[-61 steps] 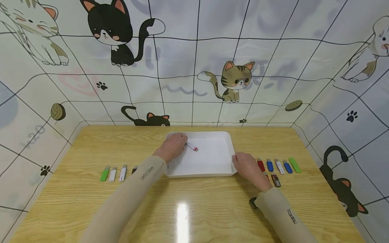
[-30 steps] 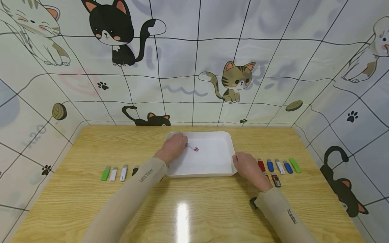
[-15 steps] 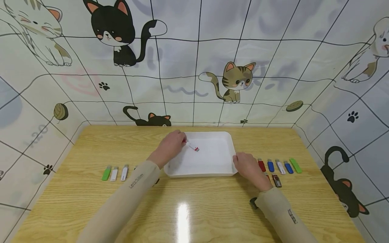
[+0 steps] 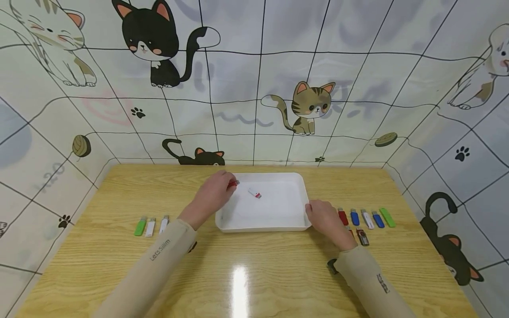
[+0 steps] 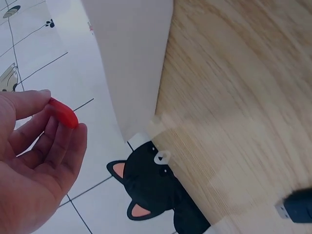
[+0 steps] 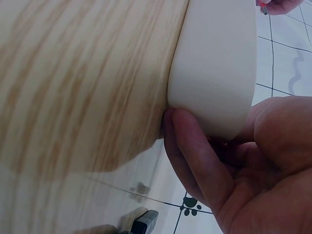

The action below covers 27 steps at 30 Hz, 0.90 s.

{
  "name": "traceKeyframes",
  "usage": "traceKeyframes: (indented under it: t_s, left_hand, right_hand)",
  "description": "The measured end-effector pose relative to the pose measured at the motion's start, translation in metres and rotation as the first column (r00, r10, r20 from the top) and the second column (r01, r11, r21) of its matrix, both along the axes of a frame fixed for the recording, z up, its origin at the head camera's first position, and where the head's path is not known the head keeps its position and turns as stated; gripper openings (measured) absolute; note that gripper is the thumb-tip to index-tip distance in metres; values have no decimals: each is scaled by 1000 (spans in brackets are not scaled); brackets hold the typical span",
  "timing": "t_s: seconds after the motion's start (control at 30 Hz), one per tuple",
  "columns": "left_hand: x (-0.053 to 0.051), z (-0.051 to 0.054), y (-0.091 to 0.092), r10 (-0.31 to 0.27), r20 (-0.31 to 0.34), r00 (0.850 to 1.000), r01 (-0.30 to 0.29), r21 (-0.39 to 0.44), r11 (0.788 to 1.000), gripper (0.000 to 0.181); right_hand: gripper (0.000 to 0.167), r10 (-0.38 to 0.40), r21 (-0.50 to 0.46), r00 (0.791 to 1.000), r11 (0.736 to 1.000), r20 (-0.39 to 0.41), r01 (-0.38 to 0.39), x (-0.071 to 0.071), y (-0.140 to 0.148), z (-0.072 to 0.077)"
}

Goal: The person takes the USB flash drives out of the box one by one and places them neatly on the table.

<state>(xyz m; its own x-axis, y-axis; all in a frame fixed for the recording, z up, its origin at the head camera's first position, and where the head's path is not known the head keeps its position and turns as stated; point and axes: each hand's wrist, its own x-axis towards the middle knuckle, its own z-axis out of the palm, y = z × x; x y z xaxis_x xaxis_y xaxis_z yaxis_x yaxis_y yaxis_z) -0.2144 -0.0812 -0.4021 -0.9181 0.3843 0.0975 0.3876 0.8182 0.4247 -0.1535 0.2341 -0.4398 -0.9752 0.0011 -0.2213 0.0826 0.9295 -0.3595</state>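
Observation:
My left hand pinches a red USB stick between thumb and fingertips, just above the left rim of the white tray. Its metal plug points right in the head view. A white USB stick with a red end lies alone on the tray floor. At the tray's right side my right hand grips the wall. In the right wrist view its fingers lie against the outer side of the tray, while the thumb is partly hidden.
Left of the tray lie a green USB stick and two white ones; a dark item is mostly under the left sleeve. Several more sticks, including a blue one, lie on the right. A black object touches the right sleeve.
My left hand has moved left and back from inside the tray to its left rim, bringing the red USB stick into sight. The right hand keeps its place on the tray.

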Motion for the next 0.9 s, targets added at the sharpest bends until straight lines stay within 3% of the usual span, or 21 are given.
traceKeyframes:
  t_s: [0.3, 0.63, 0.9]
  left_hand:
    - [11, 0, -30, 33, -82, 996, -28, 63, 998, 14]
    - [22, -3, -55, 91, -102, 991, -82, 98, 992, 15]
    - [34, -8, -72, 146, -39, 988, -140, 122, 983, 18]
  right_hand:
    - [27, 10, 4, 1000, 1000, 0, -10, 0, 1, -1]
    - [27, 20, 15, 1000, 1000, -4, -20, -1, -1, 2]
    - [27, 30, 33, 999, 999, -23, -29, 0, 0, 1]
